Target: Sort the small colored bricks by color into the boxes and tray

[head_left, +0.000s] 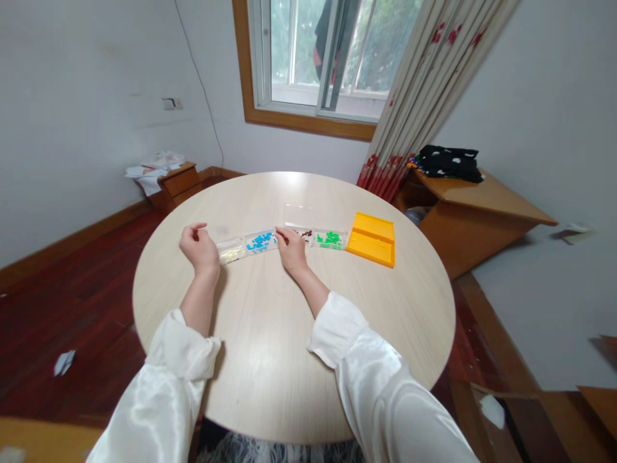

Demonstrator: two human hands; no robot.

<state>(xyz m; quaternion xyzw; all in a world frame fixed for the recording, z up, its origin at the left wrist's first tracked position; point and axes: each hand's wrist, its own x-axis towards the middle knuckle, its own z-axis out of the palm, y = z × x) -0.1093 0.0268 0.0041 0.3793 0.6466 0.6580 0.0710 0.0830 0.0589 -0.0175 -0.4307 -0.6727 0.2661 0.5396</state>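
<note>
A patterned curtain point(424, 96) hangs beside a wood-framed window point(322, 61), near black cloth point(450, 163) atop a tilted wooden cabinet point(486, 218); papers point(157, 167) lie on a small drawer unit point(180, 183) opposite.

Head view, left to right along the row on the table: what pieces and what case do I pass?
Pale pieces → blue pieces → dark red pieces → green pieces → yellow case.
</note>
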